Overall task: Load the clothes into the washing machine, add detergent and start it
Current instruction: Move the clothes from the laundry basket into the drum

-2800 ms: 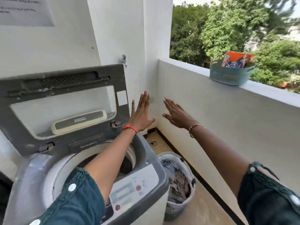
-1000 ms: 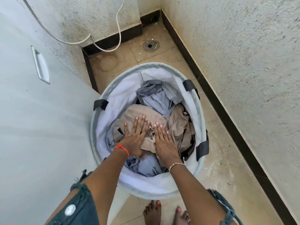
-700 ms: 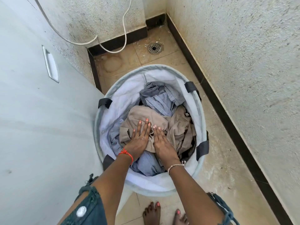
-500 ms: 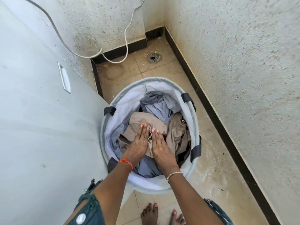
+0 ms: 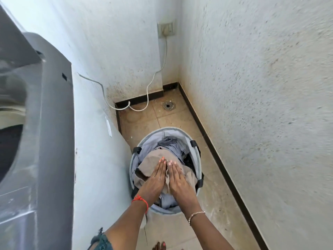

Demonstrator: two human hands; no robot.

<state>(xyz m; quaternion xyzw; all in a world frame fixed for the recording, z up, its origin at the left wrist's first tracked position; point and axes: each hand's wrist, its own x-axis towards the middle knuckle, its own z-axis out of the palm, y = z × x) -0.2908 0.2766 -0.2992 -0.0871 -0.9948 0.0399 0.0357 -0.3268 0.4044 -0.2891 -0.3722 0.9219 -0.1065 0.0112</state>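
Note:
A beige garment [image 5: 151,159] hangs squeezed between my two flat palms, raised a little above the round white laundry basket [image 5: 172,128]. My left hand [image 5: 155,179] and my right hand [image 5: 178,180] press side by side, fingers straight, with a fold of the cloth between them. Grey-blue clothes [image 5: 172,143] still lie in the basket under and behind the garment. The washing machine [image 5: 54,127] stands to my left, its grey top rim near, with its dark drum opening [image 5: 9,147] at the left edge.
The basket sits on the tiled floor between the machine's white side and the rough right wall [image 5: 261,105]. A white cable [image 5: 149,85] runs from a wall socket [image 5: 165,29] down behind the machine. A floor drain [image 5: 168,105] lies in the far corner.
My hands closed together on the beige garment and lifted it up from the pile. My view rose and pulled back, bringing the machine's top and the wall socket into sight.

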